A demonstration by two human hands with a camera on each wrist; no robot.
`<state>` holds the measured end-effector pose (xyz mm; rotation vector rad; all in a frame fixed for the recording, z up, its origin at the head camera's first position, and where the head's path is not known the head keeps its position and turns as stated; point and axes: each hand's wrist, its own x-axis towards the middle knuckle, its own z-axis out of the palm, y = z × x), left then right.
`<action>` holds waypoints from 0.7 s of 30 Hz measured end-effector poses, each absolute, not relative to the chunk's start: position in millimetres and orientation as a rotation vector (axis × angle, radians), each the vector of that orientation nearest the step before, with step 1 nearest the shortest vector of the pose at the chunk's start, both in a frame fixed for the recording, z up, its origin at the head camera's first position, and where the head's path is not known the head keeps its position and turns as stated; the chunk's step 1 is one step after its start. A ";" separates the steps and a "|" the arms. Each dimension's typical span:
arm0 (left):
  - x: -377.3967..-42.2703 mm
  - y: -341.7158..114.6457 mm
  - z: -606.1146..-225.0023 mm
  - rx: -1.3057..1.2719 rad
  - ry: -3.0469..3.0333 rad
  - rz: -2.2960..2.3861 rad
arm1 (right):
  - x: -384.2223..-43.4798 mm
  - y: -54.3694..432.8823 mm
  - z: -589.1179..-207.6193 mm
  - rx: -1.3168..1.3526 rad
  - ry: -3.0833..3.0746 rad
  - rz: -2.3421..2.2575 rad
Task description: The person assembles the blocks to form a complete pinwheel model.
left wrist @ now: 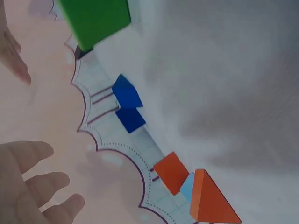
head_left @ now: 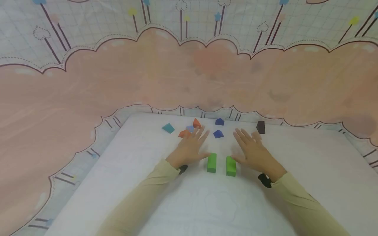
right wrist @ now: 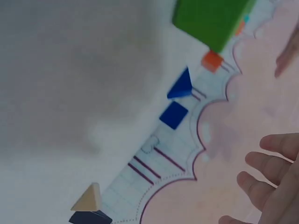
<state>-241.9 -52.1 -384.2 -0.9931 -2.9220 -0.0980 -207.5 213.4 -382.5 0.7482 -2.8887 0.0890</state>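
Two green rectangular blocks, the left one point(head_left: 211, 163) and the right one point(head_left: 231, 166), lie apart between the hands on the white table. My left hand point(head_left: 189, 149) has its fingers spread and pointing forward, its thumb at the left block's top edge. My right hand point(head_left: 255, 152) mirrors it, fingers extended, thumb by the right block. Whether either thumb touches its block I cannot tell. A green block point(left wrist: 100, 21) looms in the left wrist view beyond the fingers point(left wrist: 42, 186); another green block point(right wrist: 212, 18) appears in the right wrist view.
Along the table's far edge lie a teal block point(head_left: 168, 128), orange blocks point(head_left: 197, 123), a light blue block point(left wrist: 188, 187), two dark blue blocks point(head_left: 219, 134) and a black block point(head_left: 261, 127). A plain wooden triangle point(right wrist: 88, 198) is beside the black one. A patterned cloth point(head_left: 189, 75) hangs behind.
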 end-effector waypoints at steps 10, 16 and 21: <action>-224.8 -48.9 -391.8 -1.206 -2.971 0.074 | -187.0 213.3 -396.7 1.040 -2.780 -0.094; -222.4 -47.9 -396.6 -1.237 -2.984 0.109 | -185.9 214.6 -400.1 1.100 -2.749 -0.182; -222.5 -47.0 -397.3 -1.245 -2.983 0.176 | -188.0 215.0 -401.8 1.133 -2.736 -0.213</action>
